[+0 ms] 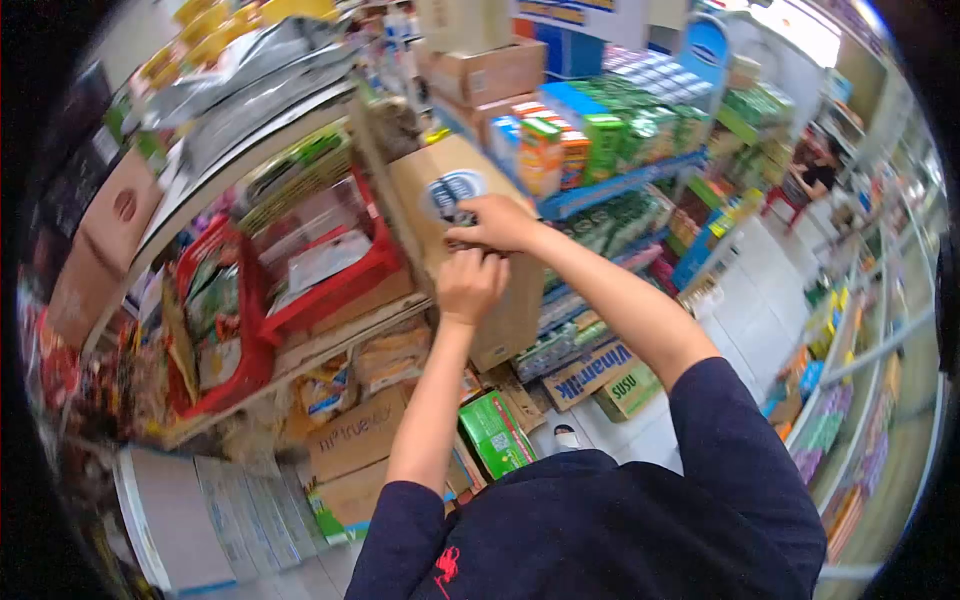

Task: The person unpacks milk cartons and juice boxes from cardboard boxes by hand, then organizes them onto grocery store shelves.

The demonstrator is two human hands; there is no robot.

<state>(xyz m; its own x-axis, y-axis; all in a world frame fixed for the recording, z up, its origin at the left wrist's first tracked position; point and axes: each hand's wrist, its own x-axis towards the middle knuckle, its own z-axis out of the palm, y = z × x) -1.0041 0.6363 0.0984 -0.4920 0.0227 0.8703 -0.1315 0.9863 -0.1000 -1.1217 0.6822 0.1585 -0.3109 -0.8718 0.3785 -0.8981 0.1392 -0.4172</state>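
Floor [768, 300]: pale tiles
Left shelving [262, 128]: pale-edged, packed
Middle shelf [628, 182]: blue-edged — stocked
Right racks [885, 340]: pale rails, crowded
Light [800, 28]: white glare — far end (source unclear)

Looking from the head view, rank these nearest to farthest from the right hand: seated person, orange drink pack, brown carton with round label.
1. Brown carton with round label, under the right hand.
2. Orange drink pack, beyond, on the shelf.
3. Seated person, far right.

Aisle [757, 290] lies open — red bins [330, 295] crowd the carton [510, 310].
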